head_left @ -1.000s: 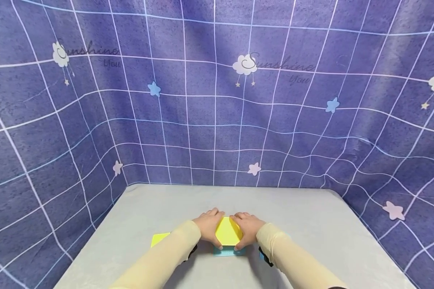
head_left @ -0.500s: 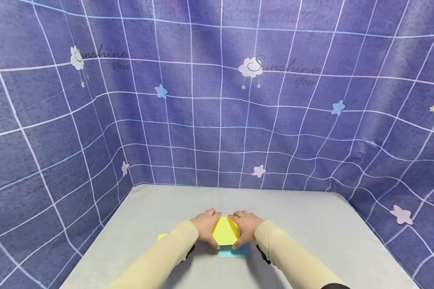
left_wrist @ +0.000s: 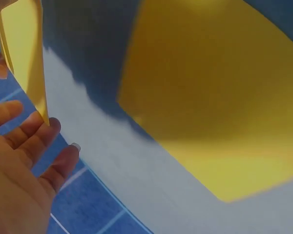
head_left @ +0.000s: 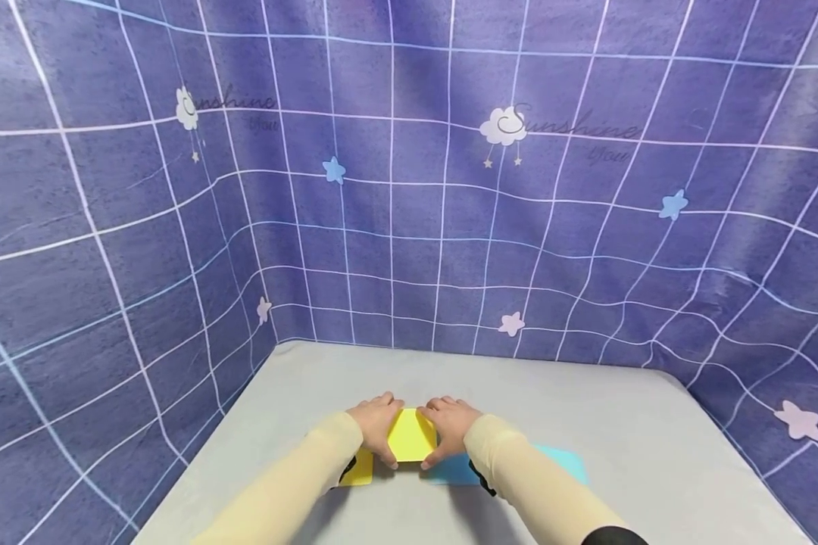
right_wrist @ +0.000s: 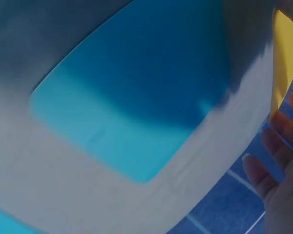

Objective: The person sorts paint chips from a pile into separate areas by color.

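Both hands hold a yellow sheet (head_left: 412,435) between them, above the grey-white tabletop. My left hand (head_left: 376,425) grips its left side and my right hand (head_left: 452,424) its right side, thumbs at the near corners and fingers at the far edge. From the left wrist, the held sheet (left_wrist: 27,58) shows nearly edge-on at the fingertips; the right wrist view catches its other side (right_wrist: 284,58). Below the left hand lies a second yellow sheet (left_wrist: 219,112), partly shaded. A blue sheet (right_wrist: 151,92) with rounded corners lies under the right hand.
Another light blue sheet (head_left: 564,460) lies further right, partly behind the right sleeve. A purple-blue grid-patterned curtain (head_left: 409,189) rises along the back and sides of the table (head_left: 559,397). Dark bands circle both wrists.
The hands have carried the yellow sheet left over the table, from above the blue sheet toward the space between it and the lower yellow one. The head view has turned left.
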`<move>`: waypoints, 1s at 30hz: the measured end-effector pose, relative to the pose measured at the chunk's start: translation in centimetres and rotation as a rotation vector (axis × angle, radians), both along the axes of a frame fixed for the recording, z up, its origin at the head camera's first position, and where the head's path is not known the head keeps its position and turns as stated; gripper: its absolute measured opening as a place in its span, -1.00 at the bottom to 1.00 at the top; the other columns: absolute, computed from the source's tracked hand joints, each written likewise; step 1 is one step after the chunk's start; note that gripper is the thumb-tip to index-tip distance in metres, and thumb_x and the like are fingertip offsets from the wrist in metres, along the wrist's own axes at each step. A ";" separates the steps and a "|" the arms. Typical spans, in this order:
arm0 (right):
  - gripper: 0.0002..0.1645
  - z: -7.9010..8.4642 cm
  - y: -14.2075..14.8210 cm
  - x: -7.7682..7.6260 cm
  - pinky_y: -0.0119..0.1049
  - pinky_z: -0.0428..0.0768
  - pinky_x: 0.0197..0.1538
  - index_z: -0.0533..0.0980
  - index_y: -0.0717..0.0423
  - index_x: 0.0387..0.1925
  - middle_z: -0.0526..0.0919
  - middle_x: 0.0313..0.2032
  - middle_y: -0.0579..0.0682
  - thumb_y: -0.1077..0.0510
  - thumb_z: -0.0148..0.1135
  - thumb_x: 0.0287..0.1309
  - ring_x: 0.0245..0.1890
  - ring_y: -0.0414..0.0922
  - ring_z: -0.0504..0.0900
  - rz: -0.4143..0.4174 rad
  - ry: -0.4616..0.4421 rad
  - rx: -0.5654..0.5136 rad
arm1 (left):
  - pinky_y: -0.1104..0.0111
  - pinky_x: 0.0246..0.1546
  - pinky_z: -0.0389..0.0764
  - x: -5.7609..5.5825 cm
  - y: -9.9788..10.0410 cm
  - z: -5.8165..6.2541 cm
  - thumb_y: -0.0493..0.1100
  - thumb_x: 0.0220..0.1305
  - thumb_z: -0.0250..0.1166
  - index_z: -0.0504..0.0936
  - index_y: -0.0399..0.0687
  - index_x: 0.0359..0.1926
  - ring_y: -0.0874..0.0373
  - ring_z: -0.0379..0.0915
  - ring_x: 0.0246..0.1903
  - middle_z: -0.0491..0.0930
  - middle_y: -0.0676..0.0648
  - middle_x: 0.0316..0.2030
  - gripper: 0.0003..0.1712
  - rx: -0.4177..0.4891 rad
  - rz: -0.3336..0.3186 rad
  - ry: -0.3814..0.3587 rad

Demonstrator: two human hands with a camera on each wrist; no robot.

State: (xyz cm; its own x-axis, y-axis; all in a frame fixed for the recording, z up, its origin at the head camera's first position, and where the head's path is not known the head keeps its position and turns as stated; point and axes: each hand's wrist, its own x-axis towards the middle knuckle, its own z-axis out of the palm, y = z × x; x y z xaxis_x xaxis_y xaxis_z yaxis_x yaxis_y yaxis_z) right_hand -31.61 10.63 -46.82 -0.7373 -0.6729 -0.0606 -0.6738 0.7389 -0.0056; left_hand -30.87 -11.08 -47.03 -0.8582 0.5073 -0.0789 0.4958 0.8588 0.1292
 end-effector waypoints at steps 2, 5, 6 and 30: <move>0.24 -0.1 -0.7 -0.1 0.02 0.43 0.32 0.42 0.03 0.43 0.53 0.23 -0.02 -0.55 0.53 -0.19 0.26 -0.01 0.46 0.006 0.005 0.006 | 0.10 0.14 0.54 -0.1 -0.7 -0.1 0.22 -0.33 0.74 0.43 -0.21 0.39 0.05 0.47 0.02 0.47 -0.10 0.04 0.25 -0.015 0.008 0.005; 0.24 -0.4 -1.8 -0.2 0.00 0.43 0.32 0.41 0.02 0.43 0.53 0.24 -0.01 -0.55 0.52 -0.18 0.26 -0.02 0.46 0.013 0.005 0.016 | 0.10 0.13 0.54 0.0 -1.7 -0.3 0.22 -0.36 0.75 0.46 -0.20 0.35 0.06 0.48 -0.02 0.48 -0.09 0.01 0.23 -0.020 0.014 0.015; 0.24 -0.6 -2.2 -0.1 -0.01 0.43 0.32 0.41 0.02 0.43 0.53 0.24 -0.01 -0.55 0.51 -0.17 0.26 -0.02 0.46 0.017 0.003 0.018 | 0.11 0.13 0.55 0.1 -2.1 -0.5 0.23 -0.36 0.75 0.47 -0.19 0.34 0.07 0.48 -0.03 0.48 -0.08 0.00 0.22 -0.026 0.016 0.016; 0.08 -4.3 -11.2 1.0 -0.05 0.44 0.24 0.47 -0.14 0.39 0.54 0.17 -0.07 -0.60 0.41 -0.07 0.17 -0.09 0.47 0.126 -0.006 0.036 | 0.26 -0.09 0.61 3.4 -9.1 -0.9 0.14 -0.41 0.79 0.59 -0.05 -0.03 0.19 0.43 -0.28 0.38 0.04 -0.26 -0.12 -0.167 0.167 -0.086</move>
State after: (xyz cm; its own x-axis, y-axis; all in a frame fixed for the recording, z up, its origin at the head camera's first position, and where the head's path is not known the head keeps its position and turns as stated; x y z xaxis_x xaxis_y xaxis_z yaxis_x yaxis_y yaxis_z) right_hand -30.56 -0.56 -51.08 -0.6469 -0.7572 -0.0908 -0.7611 0.6484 0.0149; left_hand -27.51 -20.20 -47.88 -0.9158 0.3324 -0.2255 0.3381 0.9410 0.0143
